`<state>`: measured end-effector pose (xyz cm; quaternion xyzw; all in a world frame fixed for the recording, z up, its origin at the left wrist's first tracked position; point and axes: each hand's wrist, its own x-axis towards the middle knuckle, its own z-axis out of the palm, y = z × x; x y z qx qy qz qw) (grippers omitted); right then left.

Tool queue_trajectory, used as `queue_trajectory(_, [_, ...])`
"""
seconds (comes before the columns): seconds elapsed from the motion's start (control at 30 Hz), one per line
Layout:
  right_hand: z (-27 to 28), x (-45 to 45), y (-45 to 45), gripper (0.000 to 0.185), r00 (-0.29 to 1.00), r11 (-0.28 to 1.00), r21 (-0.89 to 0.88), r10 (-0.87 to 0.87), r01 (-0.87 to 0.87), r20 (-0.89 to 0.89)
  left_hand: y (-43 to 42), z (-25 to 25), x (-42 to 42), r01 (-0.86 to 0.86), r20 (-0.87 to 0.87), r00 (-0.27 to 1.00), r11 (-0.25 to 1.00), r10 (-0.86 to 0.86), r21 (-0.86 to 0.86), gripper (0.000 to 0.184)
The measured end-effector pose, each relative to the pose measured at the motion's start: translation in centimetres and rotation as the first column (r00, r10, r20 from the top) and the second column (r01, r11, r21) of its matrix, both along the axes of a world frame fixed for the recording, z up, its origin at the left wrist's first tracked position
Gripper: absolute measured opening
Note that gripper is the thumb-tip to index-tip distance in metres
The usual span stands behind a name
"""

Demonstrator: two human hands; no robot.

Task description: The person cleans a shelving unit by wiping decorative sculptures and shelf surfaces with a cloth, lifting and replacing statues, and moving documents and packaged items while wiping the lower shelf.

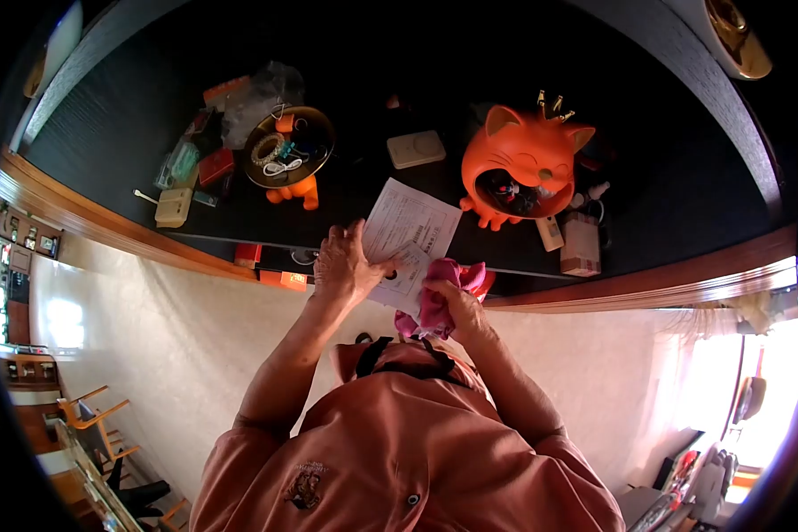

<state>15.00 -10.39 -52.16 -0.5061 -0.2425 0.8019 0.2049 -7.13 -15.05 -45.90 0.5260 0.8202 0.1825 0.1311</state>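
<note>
My left hand (350, 266) grips a printed paper (417, 217) at its left side, with the thumb across the sheet and the fingers bent at its edge. A smaller printed slip (405, 282) overlaps the lower part of that sheet. The papers extend over the front edge of a dark shelf. In my right hand (465, 312) is a bunched pink cloth (436, 300), close against the papers' right side. Part of the cloth hides the lower right corner of the slip.
On the dark shelf (355, 191) stand an orange cat-shaped bowl (528, 164), an orange-footed tray (332, 133) with small items, a white power bank (416, 149), a beige box (174, 207) and a small carton (581, 246). Red boxes (282, 280) sit in a compartment below.
</note>
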Motion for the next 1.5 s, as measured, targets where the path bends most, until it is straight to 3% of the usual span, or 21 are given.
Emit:
queue_trajectory(0.07, [-0.6,0.3,0.5,0.031,1.000,0.999,0.041,0.016,-0.015,-0.015,-0.7,-1.5,-0.8,-0.058,0.114,0.992,0.994,0.046,0.098,0.095])
queue_trajectory(0.1, [0.0,0.3,0.4,0.028,0.996,1.000,0.023,-0.015,0.017,-0.093,-1.0,-2.1,-0.8,-0.046,0.023,0.999,0.983,0.043,0.175,0.090])
queue_trajectory(0.17, [0.2,1.0,0.8,0.028,0.998,0.992,0.116,0.052,-0.047,-0.037,-2.0,-1.7,-0.9,-0.194,0.384,0.912,0.976,0.143,0.098,0.083])
queue_trajectory(0.27, [-0.1,2.0,1.4,0.028,0.987,0.950,0.271,0.146,-0.157,0.062,-3.1,-3.1,-1.2,-0.331,0.781,0.602,0.942,0.166,0.055,0.073])
queue_trajectory(0.33, [1.2,2.2,1.4,0.024,0.977,0.922,0.330,0.171,-0.203,0.124,-3.7,-4.5,-1.7,-0.350,0.933,0.326,0.936,0.152,-0.031,0.066])
queue_trajectory(0.4, [1.5,2.5,1.6,0.030,0.941,0.833,0.451,0.229,-0.322,0.248,-3.9,-3.6,-1.8,-0.272,0.982,0.016,0.946,0.187,-0.176,0.058])
queue_trajectory(0.5, [3.9,2.4,1.7,0.041,0.876,0.745,0.488,0.272,-0.454,0.399,-3.7,-3.6,-1.6,-0.213,0.955,-0.221,0.946,0.199,-0.246,0.054])
queue_trajectory(0.6, [5.1,2.0,1.9,0.047,0.792,0.709,0.430,0.304,-0.559,0.530,-2.7,-2.5,-1.7,-0.089,0.908,-0.328,0.948,0.261,-0.305,0.052])
queue_trajectory(0.7, [6.6,2.2,1.5,0.046,0.764,0.677,0.428,0.322,-0.598,0.558,-2.0,-3.7,-0.5,-0.110,0.946,-0.222,0.958,0.237,-0.266,0.050])
queue_trajectory(0.83, [7.1,4.3,0.0,0.046,0.810,0.677,0.512,0.222,-0.529,0.543,-4.0,-3.7,0.2,-0.182,0.975,-0.140,0.963,0.174,-0.198,0.046])
queue_trajectory(0.93, [9.7,6.1,-1.5,0.045,0.889,0.600,0.694,0.068,-0.398,0.452,-8.8,-1.8,-0.9,-0.258,0.973,0.121,0.953,0.195,-0.158,0.041])
queue_trajectory(0.97, [10.0,5.8,-1.4,0.044,0.882,0.482,0.767,0.026,-0.424,0.471,-10.4,-0.9,-1.5,-0.266,0.949,0.207,0.947,0.240,-0.181,0.040])
queue_trajectory(1.07, [10.4,3.3,-0.3,0.044,0.813,0.059,0.823,-0.131,-0.566,0.568,-14.5,-4.3,-2.6,-0.434,0.956,0.091,0.875,0.280,-0.215,0.041])
queue_trajectory(1.1, [10.0,1.0,0.8,0.044,0.752,-0.102,0.751,-0.205,-0.653,0.626,-15.1,-4.3,-2.6,-0.475,0.955,0.065,0.851,0.288,-0.224,0.040])
queue_trajectory(1.17, [7.0,-3.8,2.8,0.049,0.639,-0.254,0.587,-0.326,-0.769,0.697,-15.9,-3.8,-2.5,-0.554,0.956,0.012,0.797,0.294,-0.239,0.039])
queue_trajectory(1.27, [3.0,-9.4,4.2,0.057,0.553,-0.318,0.468,-0.278,-0.824,0.785,-16.9,-3.8,-2.2,-0.611,0.971,-0.070,0.760,0.227,-0.221,0.039])
queue_trajectory(1.37, [2.3,-14.7,5.4,0.060,0.669,-0.403,0.604,-0.029,-0.688,0.743,-17.5,-4.8,-1.9,-0.619,0.972,-0.113,0.751,0.206,-0.231,0.038])
queue_trajectory(1.5, [2.9,-14.0,5.7,0.055,0.715,-0.387,0.648,-0.042,-0.656,0.698,-17.8,-4.6,-1.6,-0.625,0.972,-0.041,0.752,0.233,-0.207,0.038])
